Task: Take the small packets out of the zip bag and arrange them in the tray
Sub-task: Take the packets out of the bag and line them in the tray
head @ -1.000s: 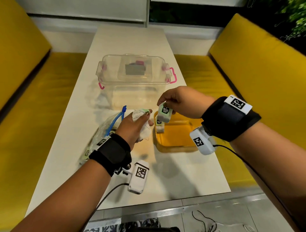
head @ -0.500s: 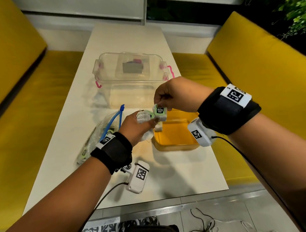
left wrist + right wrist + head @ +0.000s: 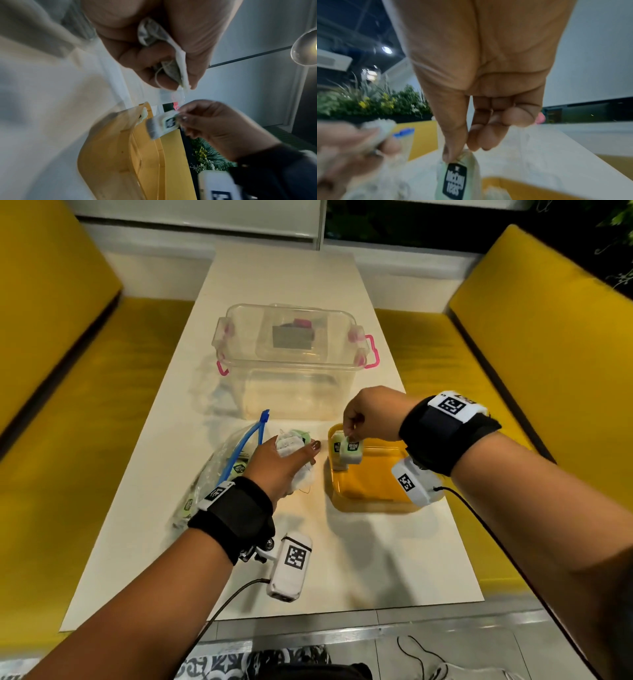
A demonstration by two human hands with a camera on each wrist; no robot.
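My right hand (image 3: 356, 429) pinches one small tea packet (image 3: 352, 449) by its top edge over the far left corner of the yellow tray (image 3: 373, 491); its black label (image 3: 454, 180) hangs below my thumb. Another packet (image 3: 335, 448) stands in that tray corner. My left hand (image 3: 291, 457) grips a bunch of white packets (image 3: 289, 444) just left of the tray; they are squeezed in my fist (image 3: 173, 65). The clear zip bag (image 3: 219, 470) with a blue zip strip lies on the table under my left wrist, more packets inside.
A clear plastic box (image 3: 291, 361) with pink latches and its lid on stands behind the tray and bag. The white table (image 3: 342, 570) is narrow, with yellow bench seats (image 3: 85, 412) on both sides. Wrist camera cables trail toward the near table edge.
My right hand carried one packet from beside my left hand to the right and down over the tray's far left corner. My left hand kept its bunch and barely moved.
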